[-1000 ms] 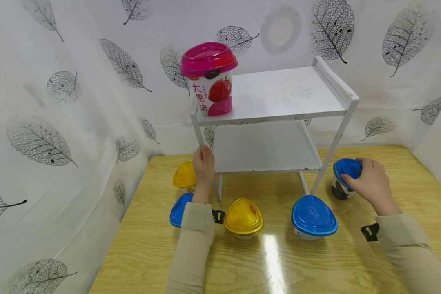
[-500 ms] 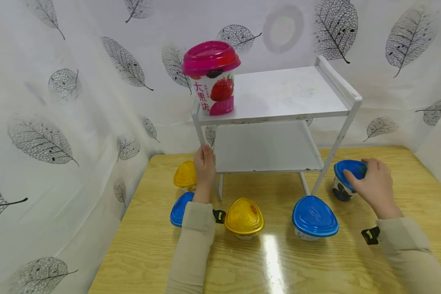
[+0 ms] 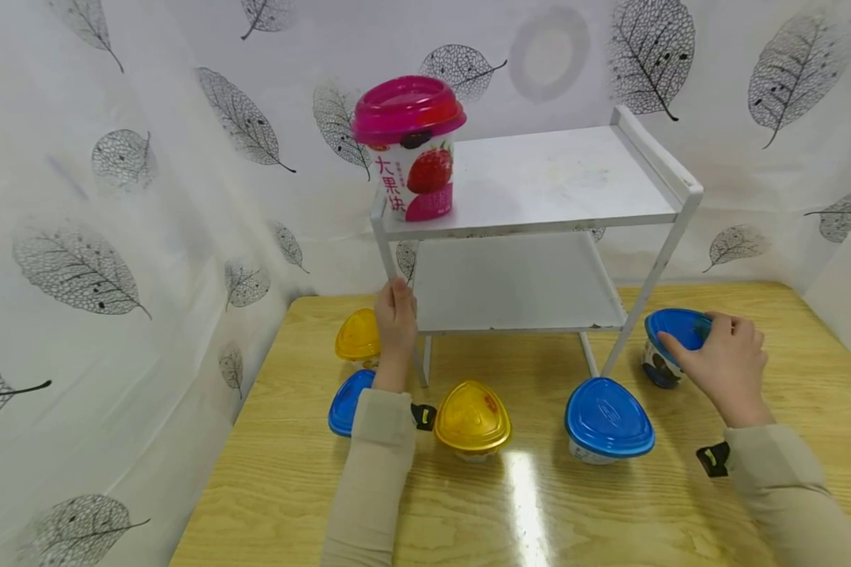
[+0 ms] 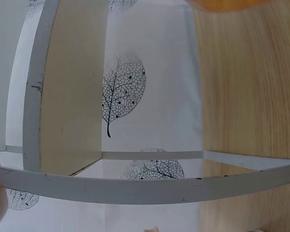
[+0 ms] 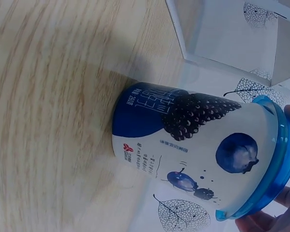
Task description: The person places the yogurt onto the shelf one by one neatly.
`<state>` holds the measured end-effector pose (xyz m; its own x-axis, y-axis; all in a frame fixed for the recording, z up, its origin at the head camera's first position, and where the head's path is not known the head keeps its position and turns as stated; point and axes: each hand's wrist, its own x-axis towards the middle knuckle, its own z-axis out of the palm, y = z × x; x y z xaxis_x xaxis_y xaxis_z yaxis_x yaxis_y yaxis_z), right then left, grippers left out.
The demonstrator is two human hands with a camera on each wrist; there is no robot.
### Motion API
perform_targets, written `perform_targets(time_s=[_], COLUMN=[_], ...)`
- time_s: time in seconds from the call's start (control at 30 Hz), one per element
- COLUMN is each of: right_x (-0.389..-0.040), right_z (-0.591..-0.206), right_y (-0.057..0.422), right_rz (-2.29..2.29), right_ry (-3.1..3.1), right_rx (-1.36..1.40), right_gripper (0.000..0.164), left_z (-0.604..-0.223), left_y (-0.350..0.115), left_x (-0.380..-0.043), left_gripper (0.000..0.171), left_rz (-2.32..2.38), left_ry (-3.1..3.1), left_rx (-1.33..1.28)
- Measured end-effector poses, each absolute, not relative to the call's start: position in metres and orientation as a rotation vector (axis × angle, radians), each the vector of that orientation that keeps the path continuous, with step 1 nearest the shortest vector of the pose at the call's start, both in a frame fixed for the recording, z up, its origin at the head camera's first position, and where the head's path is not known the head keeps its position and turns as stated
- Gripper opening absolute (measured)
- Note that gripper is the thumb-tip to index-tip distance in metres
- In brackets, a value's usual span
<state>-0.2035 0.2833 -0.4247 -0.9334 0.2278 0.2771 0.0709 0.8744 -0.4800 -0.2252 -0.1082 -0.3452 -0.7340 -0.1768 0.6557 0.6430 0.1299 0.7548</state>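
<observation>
My left hand (image 3: 395, 311) grips the front left post of a white two-tier shelf (image 3: 539, 181). In the left wrist view, the post (image 4: 135, 191) runs across the bottom, with a fingertip at the left edge. At the right, my right hand (image 3: 733, 362) has its thumb and fingers about the lid rim of a blue-lidded yogurt cup (image 5: 198, 150). Blueberries and a blackberry are printed on the cup, which stands upright on the table. A large pink-lidded strawberry yogurt cup (image 3: 411, 150) sits on the top tier's left end.
On the wooden table (image 3: 468, 512), a yellow-lidded cup (image 3: 472, 417) and a blue-lidded cup (image 3: 608, 417) stand before the shelf. Another yellow-lidded cup (image 3: 357, 335) and a blue-lidded cup (image 3: 345, 405) are partly hidden by the left arm. Leaf-printed cloth (image 3: 149, 236) surrounds the table.
My right hand's fingers have shifted slightly right over the lid, uncovering more of its blue top. My left hand keeps its grip on the post. The view has shifted slightly.
</observation>
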Motion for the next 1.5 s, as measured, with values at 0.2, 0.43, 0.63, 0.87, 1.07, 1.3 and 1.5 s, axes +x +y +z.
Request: perform_targets(time_s=[0.2, 0.43, 0.63, 0.87, 1.07, 1.3, 1.5], right_x=[-0.203, -0.200, -0.201, -0.202, -0.201, -0.224, -0.244], right_z=[-0.424, -0.426, -0.428, -0.431, -0.434, -0.487, -0.532], right_y=[0.284, 0.287, 0.292, 0.298, 0.295, 0.334, 0.367], right_rz=[0.723, 0.878, 0.941, 0.989, 1.093, 1.196, 1.306], right_ry=[-2.720, -2.692, -2.691, -2.695, -2.552, -2.523, -2.539], right_rx=[-0.184, -0.059, 0.038, 0.153, -0.025, -0.379, -0.468], right_gripper=[0.075, 0.069, 0.066, 0.063, 0.056, 0.068, 0.074], left_z=[-0.345, -0.345, -0.348, -0.369, -0.366, -0.348, -0.346], left_y=[-0.107, -0.107, -0.108, -0.112, -0.113, -0.108, -0.107], left_x=[-0.225, -0.225, -0.228, -0.246, -0.244, -0.228, -0.225], left_gripper=[0.061, 0.060, 0.059, 0.058, 0.057, 0.056, 0.060], left_rz=[-1.681, -1.666, -1.665, -1.663, -1.693, -1.692, -1.692], left_ry=[-1.771, -1.777, -1.770, -1.765, -1.780, -1.785, -1.774], left_rx=[-0.447, -0.450, -0.445, -0.432, -0.437, -0.448, -0.452])
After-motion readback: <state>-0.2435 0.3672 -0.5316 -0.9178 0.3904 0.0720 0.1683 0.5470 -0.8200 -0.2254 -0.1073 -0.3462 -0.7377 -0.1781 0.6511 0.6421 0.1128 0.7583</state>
